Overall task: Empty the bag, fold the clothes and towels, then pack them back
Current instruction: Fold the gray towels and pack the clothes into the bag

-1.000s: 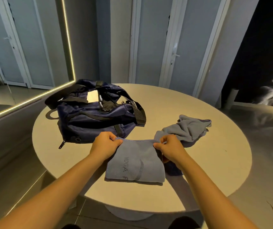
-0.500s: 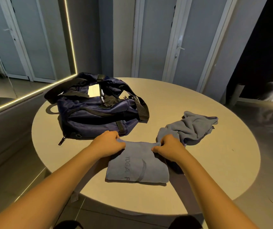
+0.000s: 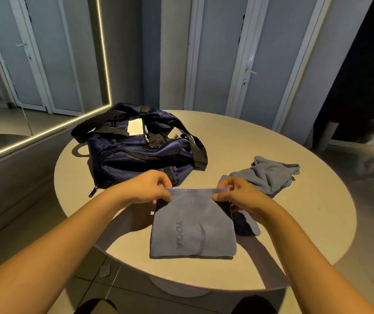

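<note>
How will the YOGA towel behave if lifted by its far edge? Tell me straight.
The YOGA towel is probably floppy: it drapes from the edge pinched by the left hand and right hand down onto the table. Likely light, since fingertip pinches hold its edge up.

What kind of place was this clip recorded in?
Probably a changing area at a gym or yoga studio. A row of narrow doors like cubicles lines the wall, a mirror with a lit edge hangs on the left, and a towel marked YOGA and a sports bag are on the table.
</note>
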Available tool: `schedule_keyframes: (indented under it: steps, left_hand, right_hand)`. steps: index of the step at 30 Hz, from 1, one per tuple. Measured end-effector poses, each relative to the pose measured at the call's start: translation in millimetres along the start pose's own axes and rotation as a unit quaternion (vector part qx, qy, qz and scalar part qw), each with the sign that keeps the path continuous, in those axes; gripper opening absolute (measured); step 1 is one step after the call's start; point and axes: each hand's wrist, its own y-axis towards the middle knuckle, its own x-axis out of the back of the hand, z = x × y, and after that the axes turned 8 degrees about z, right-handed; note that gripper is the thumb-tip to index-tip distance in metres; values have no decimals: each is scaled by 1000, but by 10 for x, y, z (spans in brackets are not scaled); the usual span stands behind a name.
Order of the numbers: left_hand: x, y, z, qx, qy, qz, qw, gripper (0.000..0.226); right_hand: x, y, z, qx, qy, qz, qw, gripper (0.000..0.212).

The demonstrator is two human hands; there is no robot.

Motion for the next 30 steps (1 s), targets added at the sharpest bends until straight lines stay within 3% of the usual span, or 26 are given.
schedule_keyframes:
  steps: [4,9,12,16,19,23,28,30]
  left_hand:
    - [219,-194,-192,-71,-77,-75,992,23]
    - [170,-468,-294,-185,-47,-208,959,17]
    - [-44,-607,-74,-254,-1,-199,947,20]
    - [-424,-823,281,-203,-6,-91,975,27]
    - [-638,-928,455,-195,1,-67,978,25]
    - [-757,-1002,557,-193,29,-105,975,39]
    - [-888,-998,577,-194,19,-144,970,22]
    - [-929,-968,564,-186,14,-159,969,10]
  right_hand:
    - [144,-104,232,97,40,-56,993,26]
    - [136,-350,343,220,1,-95,971,18]
    - [-25,-520,136,231,-52,-70,969,20]
    - [-336,-702,-317,204,-73,7,976,20]
    - [-518,-809,-561,183,-75,20,980,24]
    - [-647,-917,-621,206,-100,-14,973,21]
    - [-753,-976,-730,212,-145,-88,962,31]
    - [-771,-949,-744,212,-133,-99,963,18]
